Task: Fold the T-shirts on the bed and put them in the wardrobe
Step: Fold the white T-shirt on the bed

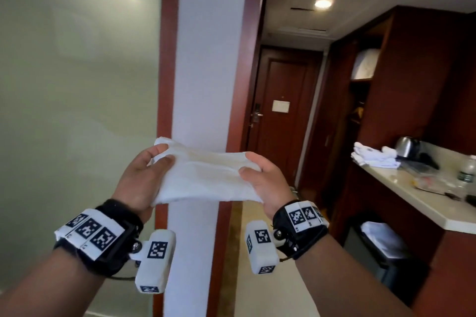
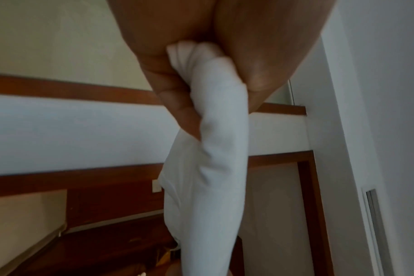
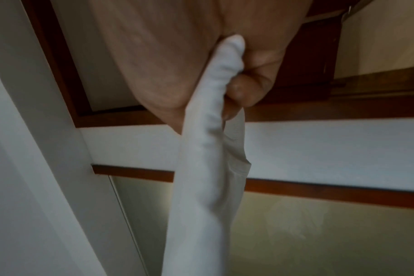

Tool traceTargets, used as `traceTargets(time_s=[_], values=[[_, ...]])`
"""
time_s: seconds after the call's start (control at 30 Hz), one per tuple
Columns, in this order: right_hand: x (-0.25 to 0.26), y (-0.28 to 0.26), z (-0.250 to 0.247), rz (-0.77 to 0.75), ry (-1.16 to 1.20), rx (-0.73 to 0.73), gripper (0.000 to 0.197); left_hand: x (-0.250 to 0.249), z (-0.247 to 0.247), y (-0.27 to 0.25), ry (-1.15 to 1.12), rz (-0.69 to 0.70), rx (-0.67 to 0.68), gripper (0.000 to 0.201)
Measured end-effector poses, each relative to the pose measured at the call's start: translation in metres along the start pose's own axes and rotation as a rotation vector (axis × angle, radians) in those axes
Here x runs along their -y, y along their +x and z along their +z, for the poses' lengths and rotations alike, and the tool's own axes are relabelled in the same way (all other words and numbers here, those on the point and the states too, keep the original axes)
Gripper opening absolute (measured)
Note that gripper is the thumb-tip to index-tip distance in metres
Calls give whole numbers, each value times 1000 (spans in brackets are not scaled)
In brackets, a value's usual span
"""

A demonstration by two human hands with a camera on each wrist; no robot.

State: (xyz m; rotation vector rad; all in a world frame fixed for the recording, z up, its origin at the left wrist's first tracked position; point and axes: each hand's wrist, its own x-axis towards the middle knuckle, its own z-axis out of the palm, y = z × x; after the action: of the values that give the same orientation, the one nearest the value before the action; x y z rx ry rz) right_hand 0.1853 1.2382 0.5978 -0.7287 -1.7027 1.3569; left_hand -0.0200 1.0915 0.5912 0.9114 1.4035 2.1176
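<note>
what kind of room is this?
Likely a hotel room: a dark wooden entry door bearing a posted notice and lock, a steel kettle beside folded white towels on the pale counter, and an open wooden wardrobe.

Kettle [image 1: 407, 146] and bottle [image 1: 466, 170] on counter [image 1: 417, 203]

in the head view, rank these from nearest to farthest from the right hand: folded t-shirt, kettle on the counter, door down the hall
1. Folded T-shirt: gripped at its right end by the right hand.
2. Kettle: farther right, at the back of the counter.
3. Door: farthest, at the end of the hallway.
</note>
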Motion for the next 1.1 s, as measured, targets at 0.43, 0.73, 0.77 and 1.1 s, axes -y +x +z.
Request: traceTargets(time_s=[0.43, 0.73, 0.77, 1.1], values=[[-41, 103, -207, 24, 8, -275, 51, 93, 228, 100, -13, -32, 254, 32], [-86, 198, -302, -26, -123, -442, 56, 168, 359, 205, -33, -44, 412, 34], [-88, 212, -312, -35, -132, -452, 57, 175, 373, 219, -55, -57, 422, 35], [-129, 332, -390, -53, -124, -592, 59, 260, 488, 332, -152, -154, 488, 31]])
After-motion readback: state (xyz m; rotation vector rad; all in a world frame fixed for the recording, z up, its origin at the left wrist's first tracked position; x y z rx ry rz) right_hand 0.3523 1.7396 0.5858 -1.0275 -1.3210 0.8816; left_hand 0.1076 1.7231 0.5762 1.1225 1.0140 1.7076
